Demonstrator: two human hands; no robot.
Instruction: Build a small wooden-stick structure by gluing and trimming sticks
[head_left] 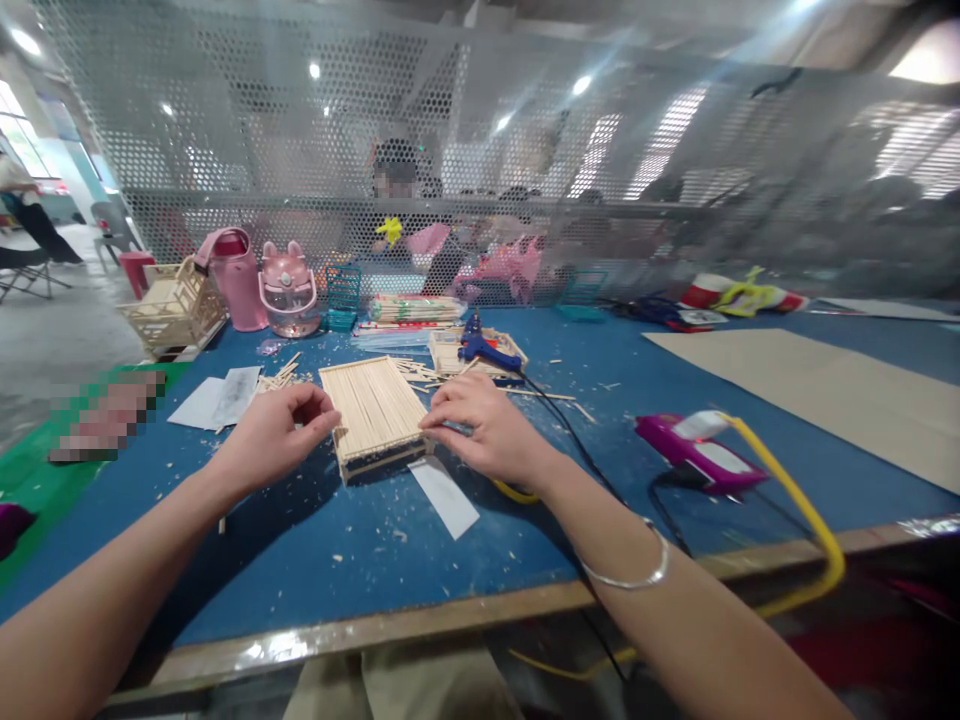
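A small platform of thin wooden sticks, its top laid with parallel sticks and a low frame beneath, sits tilted slightly on the blue tabletop. My left hand has its fingers curled, with thumb and fingertips at the platform's left edge. At the front right corner, my right hand pinches the platform between thumb and fingers. A white paper strip lies partly under that corner. Behind the platform, a blue glue gun rests on another stick frame.
Loose sticks and white paper lie left. Behind stand a pink bottle, a clear pink jug and a stick model. Bundled sticks lie at the back. Right are a purple device, yellow cable and cardboard.
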